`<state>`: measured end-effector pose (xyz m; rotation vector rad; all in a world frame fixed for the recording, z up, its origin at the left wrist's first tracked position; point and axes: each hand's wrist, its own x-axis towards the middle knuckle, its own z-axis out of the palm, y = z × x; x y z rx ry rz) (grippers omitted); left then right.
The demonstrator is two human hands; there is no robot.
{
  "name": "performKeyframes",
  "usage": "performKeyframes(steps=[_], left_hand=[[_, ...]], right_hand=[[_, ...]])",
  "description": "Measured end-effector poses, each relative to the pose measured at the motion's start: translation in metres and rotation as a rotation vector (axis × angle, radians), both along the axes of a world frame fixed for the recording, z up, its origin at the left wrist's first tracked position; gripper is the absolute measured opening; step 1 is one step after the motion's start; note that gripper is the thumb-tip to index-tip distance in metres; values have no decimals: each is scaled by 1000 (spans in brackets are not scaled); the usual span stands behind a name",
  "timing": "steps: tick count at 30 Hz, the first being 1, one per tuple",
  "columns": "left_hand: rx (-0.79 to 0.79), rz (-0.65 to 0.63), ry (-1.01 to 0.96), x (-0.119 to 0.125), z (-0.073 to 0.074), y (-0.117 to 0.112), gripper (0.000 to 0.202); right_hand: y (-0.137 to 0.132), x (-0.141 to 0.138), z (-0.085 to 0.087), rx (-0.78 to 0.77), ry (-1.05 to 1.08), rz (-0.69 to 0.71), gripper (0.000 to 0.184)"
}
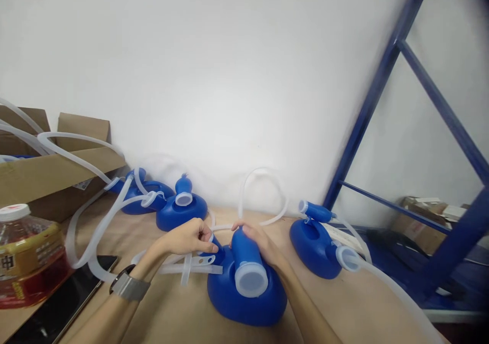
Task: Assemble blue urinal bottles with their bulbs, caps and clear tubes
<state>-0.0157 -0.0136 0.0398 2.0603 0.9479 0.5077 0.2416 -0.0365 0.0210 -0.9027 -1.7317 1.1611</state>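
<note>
A blue plastic container (244, 293) with a white-capped neck (250, 278) lies on the brown table in front of me. My left hand (189, 237) is closed in a pinch on a small white fitting at the container's left spout, where a clear tube (263, 191) arcs away. My right hand (257, 239) is wrapped over the far end of the container's neck. White straps (191, 267) lie under my left hand. A watch sits on my left wrist.
Another blue container (315, 245) with a hose lies to the right, two more (178, 211) at the back left. A cardboard box (49, 173) with tubing, a drink bottle (26, 255) and a dark phone (64, 303) stand left. Blue shelving frame (382, 79) rises right.
</note>
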Motion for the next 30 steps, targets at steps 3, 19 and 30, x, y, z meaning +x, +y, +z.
performKeyframes(steps=[3,19,30], left_hand=[[-26,-16,-22,-1,-2,3,53],[-35,-14,-156,-16,4,0,61],[-181,114,86,-25,-26,12,42]], right_hand=[[2,2,0,7,12,6,41],[5,7,6,72,-23,3,35],[-3,10,19,-119,-42,34,42]])
